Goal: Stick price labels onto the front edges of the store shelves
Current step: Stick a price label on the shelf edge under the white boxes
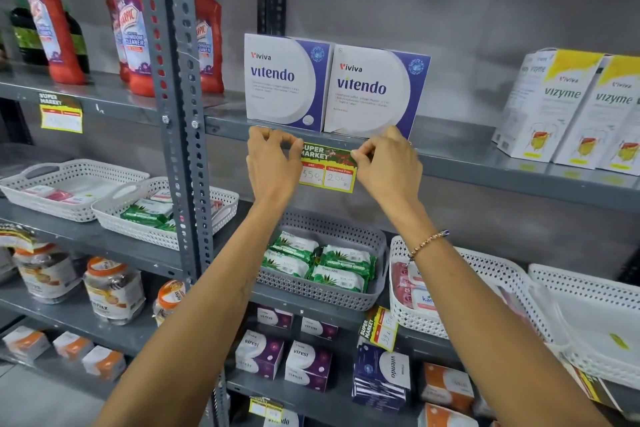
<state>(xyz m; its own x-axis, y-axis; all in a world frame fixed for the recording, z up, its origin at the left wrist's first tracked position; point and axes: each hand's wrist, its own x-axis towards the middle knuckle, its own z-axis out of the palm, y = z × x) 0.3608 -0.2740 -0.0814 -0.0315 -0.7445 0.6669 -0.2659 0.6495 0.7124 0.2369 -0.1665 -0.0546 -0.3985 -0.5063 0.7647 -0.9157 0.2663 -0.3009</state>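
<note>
Shelf edge (450, 163) w/ price label (328, 168)

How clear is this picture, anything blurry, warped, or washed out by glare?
In the head view, the price label pinched between the left hand and right hand is sharp, its print readable; the red cleaner bottles at the left edge are smeared; wide-angle distortion bends the upright post and tilts the shelf edge; soft shadows lie on the back wall, with no strong glare.
</note>
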